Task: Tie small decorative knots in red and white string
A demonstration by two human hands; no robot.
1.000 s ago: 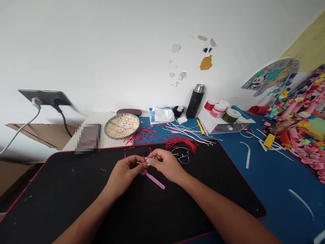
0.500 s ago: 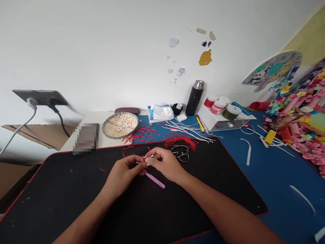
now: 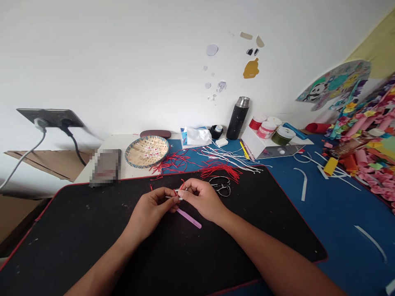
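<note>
My left hand and my right hand meet above the black mat, fingertips almost touching. Both are closed in a pinch on red and white cords, with a red cord end sticking up between them. How the cords cross is hidden by the fingers. A light purple, flat-handled tool slants out below my fingers; its far end is out of sight behind my left hand. Just past my right hand lie scissors on the mat. Behind them are a bunch of red cords and loose white cords.
A woven basket with small red and white pieces stands at the back left, near a blurred phone-like object. Along the wall are a tissue box, a black flask and paint jars. Paper strips lie on the right.
The view has shifted very slightly. Both hands keep their pinch in nearly the same place, with only small finger movement at the cords.
</note>
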